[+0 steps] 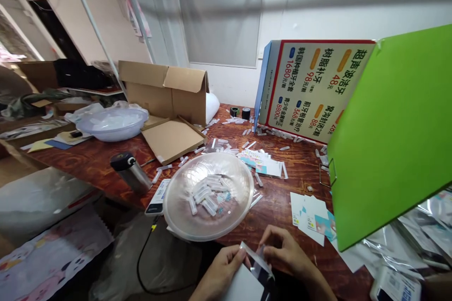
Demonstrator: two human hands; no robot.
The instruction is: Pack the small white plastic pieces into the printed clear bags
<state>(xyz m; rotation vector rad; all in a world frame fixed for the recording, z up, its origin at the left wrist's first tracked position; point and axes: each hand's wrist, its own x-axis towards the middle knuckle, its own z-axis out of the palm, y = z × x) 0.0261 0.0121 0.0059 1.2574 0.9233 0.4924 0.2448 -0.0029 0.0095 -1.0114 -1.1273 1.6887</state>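
White card (pixel 243 285) looks plain beside glossy clear film (pixel 260 263).

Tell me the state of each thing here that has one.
Left hand: gripping white card
Right hand: pinching clear plastic
Near basin: partly filled
Far basin: holding white items
Bottle: standing, lid on
Cardboard box: flaps folded outward
Printed panel: standing on edge
Loose cards: overlapping

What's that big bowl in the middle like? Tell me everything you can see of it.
The bowl is wide, round and see-through, seemingly plastic, with faint lines inside its far wall. It sits upright on the reddish-brown wooden table, beyond the left hand, which appears not to touch it. Small whitish tubes and pale blue scraps lie inside.
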